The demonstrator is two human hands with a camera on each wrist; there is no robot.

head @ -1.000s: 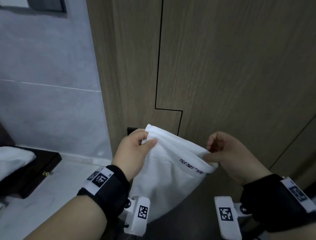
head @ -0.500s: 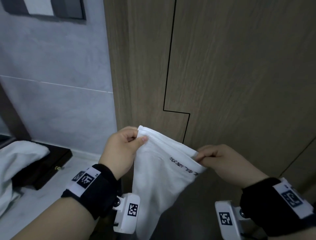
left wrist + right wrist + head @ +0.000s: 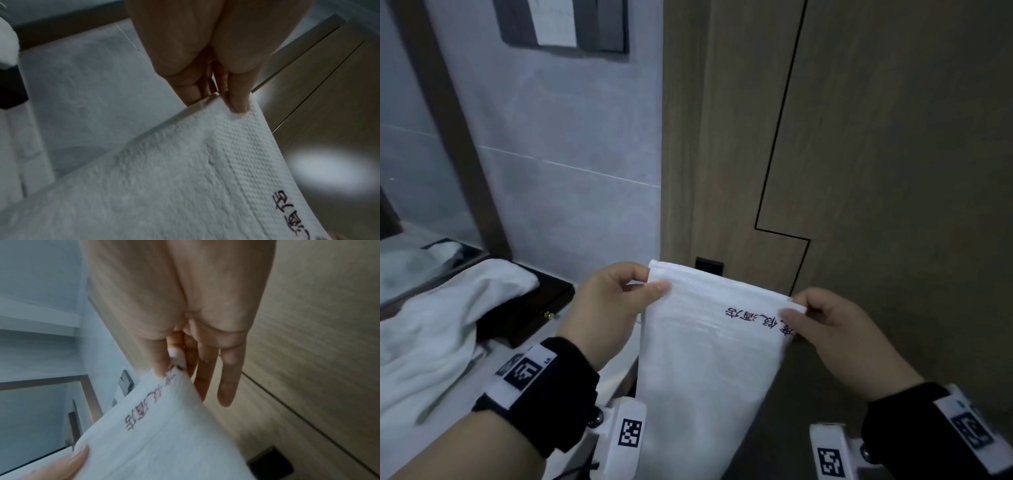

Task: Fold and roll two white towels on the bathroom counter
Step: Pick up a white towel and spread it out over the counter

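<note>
Centre frame, the white towel hangs off the table edge, left hand and right hand each pinching a top corner with curled fingers; keeping that edge taut and level should make the fold square.

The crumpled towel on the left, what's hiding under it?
Under the crumpled towel a dark wooden box with a small brass clasp pokes out, resting on the counter. How far the box reaches underneath is covered.
</note>
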